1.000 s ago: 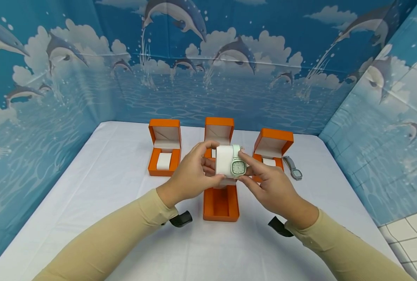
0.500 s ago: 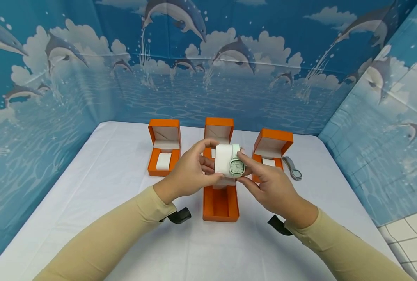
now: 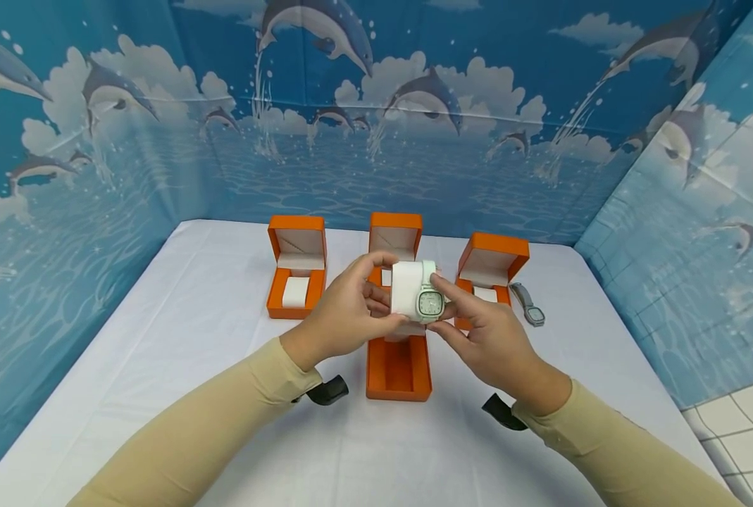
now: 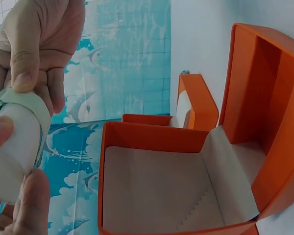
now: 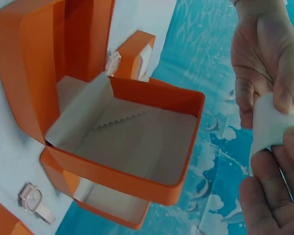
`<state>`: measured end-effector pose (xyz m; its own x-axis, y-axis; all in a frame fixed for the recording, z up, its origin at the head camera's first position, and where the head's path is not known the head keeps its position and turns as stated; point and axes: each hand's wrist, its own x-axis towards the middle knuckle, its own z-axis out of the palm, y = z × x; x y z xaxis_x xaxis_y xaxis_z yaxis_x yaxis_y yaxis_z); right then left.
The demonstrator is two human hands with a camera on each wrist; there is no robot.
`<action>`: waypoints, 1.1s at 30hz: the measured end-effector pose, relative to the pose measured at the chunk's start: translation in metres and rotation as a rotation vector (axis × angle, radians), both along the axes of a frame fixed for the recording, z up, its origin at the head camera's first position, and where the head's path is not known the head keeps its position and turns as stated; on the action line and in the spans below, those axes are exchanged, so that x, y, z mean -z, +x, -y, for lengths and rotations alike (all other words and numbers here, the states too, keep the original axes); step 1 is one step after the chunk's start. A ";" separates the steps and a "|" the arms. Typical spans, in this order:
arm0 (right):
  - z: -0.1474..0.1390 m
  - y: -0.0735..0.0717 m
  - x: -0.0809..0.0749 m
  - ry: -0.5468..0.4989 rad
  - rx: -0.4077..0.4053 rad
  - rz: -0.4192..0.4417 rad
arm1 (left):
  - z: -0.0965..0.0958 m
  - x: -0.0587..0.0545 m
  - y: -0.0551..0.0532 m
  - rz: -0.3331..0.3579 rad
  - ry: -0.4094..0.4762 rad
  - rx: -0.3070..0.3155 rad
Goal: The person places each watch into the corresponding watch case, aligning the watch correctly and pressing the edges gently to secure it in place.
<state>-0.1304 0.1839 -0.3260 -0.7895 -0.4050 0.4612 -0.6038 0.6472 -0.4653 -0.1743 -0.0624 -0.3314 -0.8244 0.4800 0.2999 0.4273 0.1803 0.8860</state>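
Left hand (image 3: 343,311) gripping white rounded cushion (image 3: 405,292) above open orange rectangular box (image 3: 399,395); right hand (image 3: 495,336) pinching pale-green square-faced watch (image 3: 430,303) around cushion.

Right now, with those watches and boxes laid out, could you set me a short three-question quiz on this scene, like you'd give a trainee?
1. What does the left hand hold?
2. True or false: the frontmost orange watch box is closed.
3. Where does the gray watch lie?
a) inside the leftmost box
b) on the white tablecloth, just right of the rightmost orange box
c) on top of an open lid

Key:
1. The white watch cushion, with the mint-green watch on it.
2. False; that box stands open.
3. b
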 end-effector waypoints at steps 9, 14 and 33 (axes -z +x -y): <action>-0.006 -0.008 -0.004 0.006 -0.047 0.094 | 0.007 -0.003 -0.001 -0.027 -0.030 0.039; -0.005 -0.008 -0.003 -0.019 -0.076 0.118 | 0.008 -0.004 -0.001 -0.041 -0.044 0.047; -0.006 -0.010 -0.005 -0.045 -0.092 0.157 | 0.006 -0.004 -0.001 -0.066 -0.106 0.061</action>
